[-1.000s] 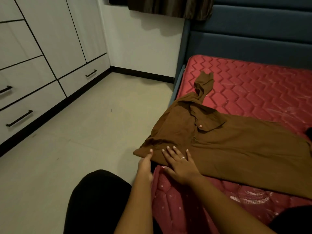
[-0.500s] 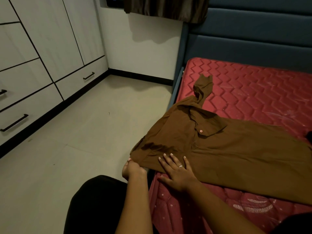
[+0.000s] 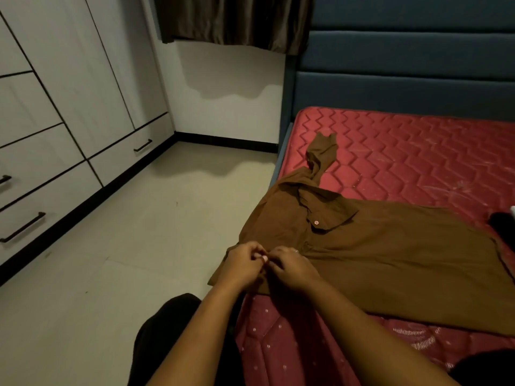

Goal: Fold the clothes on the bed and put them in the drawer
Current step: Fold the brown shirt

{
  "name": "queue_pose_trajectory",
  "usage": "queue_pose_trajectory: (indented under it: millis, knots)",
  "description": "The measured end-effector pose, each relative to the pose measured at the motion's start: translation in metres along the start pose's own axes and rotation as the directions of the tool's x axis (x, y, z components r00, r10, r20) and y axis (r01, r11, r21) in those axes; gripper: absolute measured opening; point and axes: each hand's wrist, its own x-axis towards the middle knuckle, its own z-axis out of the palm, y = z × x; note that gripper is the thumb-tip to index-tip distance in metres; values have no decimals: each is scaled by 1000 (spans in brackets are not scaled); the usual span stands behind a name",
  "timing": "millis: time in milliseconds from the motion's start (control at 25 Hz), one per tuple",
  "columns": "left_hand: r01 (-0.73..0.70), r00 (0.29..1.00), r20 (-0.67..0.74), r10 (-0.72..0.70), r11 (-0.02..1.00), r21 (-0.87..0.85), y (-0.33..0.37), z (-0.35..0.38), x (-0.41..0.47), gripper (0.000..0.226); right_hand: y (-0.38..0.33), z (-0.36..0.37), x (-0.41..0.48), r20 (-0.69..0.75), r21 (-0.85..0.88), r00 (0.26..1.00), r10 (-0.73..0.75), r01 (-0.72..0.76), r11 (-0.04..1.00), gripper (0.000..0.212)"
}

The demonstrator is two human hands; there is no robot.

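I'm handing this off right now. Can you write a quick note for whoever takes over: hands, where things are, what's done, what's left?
Left hand: fingers curled, pinching the near edge of the brown shirt.
Right hand: the same, fingertips meeting the left's on that edge.
Shirt: spread flat on the red mattress, collar towards the floor side, one sleeve twisted up towards the headboard.
Drawers: in the wall unit across the floor, all closed.
Done: shirt laid out, no fold made.
Left: fold it, open a drawer, put it in. A dark item at the bed's right edge may also be clothing; cannot tell.
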Motion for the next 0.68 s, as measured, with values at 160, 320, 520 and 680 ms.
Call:
queue_pose_trajectory:
  millis: [160, 320, 520, 680]
  knots:
    - [3, 1000, -10, -2, 997, 81, 1, 20, 6, 8, 26, -34, 20, -107, -39, 981, 161, -165, 985, 30]
    - [-95, 995, 48, 86, 969, 229, 5, 41, 28, 17, 57, -66, 52, -151, -122, 936, 318, -337, 934, 35]
    - [-140, 990, 12, 144, 940, 310, 18, 66, 52, 27, 94, -79, 106, -89, -64, 898, 432, -438, 897, 36]
    - [-192, 979, 9, 203, 904, 381, 21, 76, 58, 27, 113, -88, 120, -138, -53, 899, 415, -425, 904, 38]
